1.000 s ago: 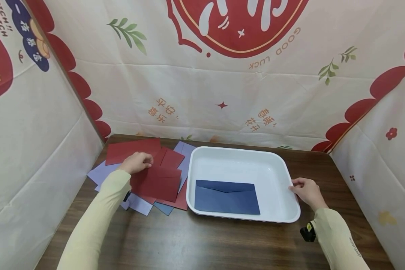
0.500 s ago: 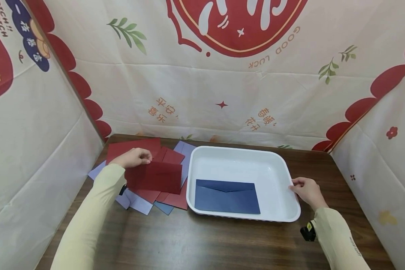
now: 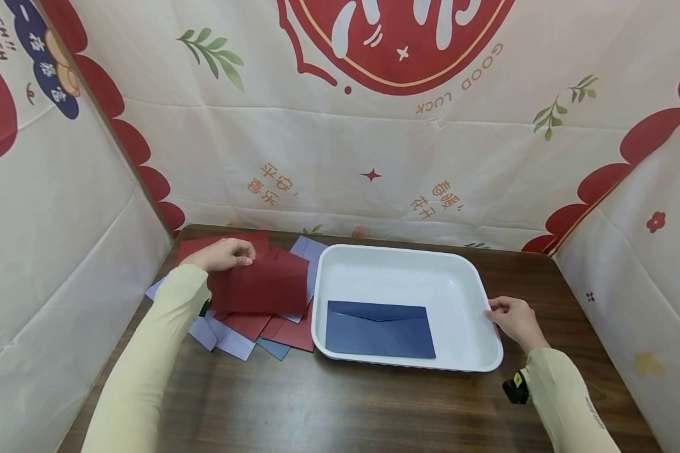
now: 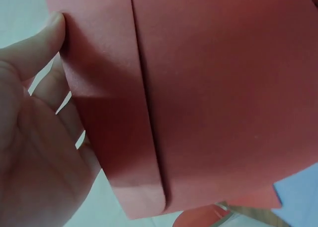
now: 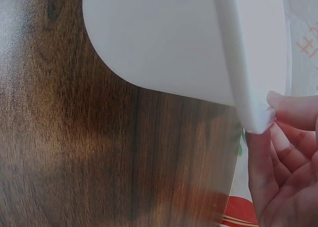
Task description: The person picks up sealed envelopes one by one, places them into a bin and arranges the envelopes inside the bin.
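My left hand (image 3: 222, 253) pinches a dark red envelope (image 3: 269, 286) by its upper edge, thumb on one face and fingers behind. In the left wrist view the envelope (image 4: 208, 88) fills most of the frame, its long flap line showing. It hangs tilted over a loose pile of red, lilac and blue envelopes. At the other side, my right hand (image 3: 515, 322) grips the right rim of a white plastic tray (image 3: 408, 270). The right wrist view shows thumb and fingers pinching that rim (image 5: 248, 108). A dark blue envelope (image 3: 379, 330) lies flap up inside the tray, toward its front left.
Lilac envelopes (image 3: 235, 343) and a blue corner (image 3: 274, 348) stick out at the pile's front. The pile borders the tray's left wall. The brown wooden table (image 3: 328, 409) is enclosed by printed white cloth (image 3: 340, 145) at the back and both sides.
My left hand has lifted the red envelope off the pile, rising and shifting slightly away from me, which uncovers more envelopes beneath. My right hand and the tray stay where they were.
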